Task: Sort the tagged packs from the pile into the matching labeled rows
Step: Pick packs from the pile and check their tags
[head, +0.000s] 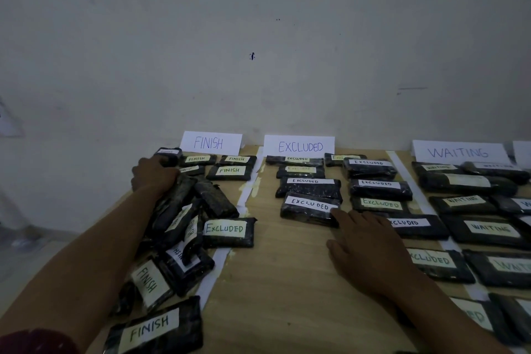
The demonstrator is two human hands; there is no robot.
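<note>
Left hand (pixel 155 174) is stretched to the far left end of the FINISH row, seen from the back, fingers curled onto a dark pack (pixel 169 156) right beside the FINISH sign (pixel 211 143). It looks like a grip, but the fingertips are hidden.

Right hand (pixel 370 250) is flat on the tabletop (pixel 273 282) with fingers straight and spread. Its fingertips touch the near right corner of an EXCLUDED pack (pixel 310 210) and it holds nothing.

The pile (pixel 178 238) sits under and beside the left forearm, in the FINISH lane. The packs in it are jumbled and overlapping, and most readable tags say FINISH. One loose EXCLUDED-tagged pack (pixel 228 231) lies at the pile's right edge, on the FINISH side of the white strip (pixel 250 187).

- **FINISH row:** a few packs lie flat at the far end.
- **EXCLUDED row:** two columns of packs run below the EXCLUDED sign (pixel 299 146).
- **WAITING row:** it lies on the right under the WAITING sign (pixel 458 152), past a second strip (pixel 402 169). The packs there are partly cut off by the frame edge.

The signs lean against the wall (pixel 258 37).
</note>
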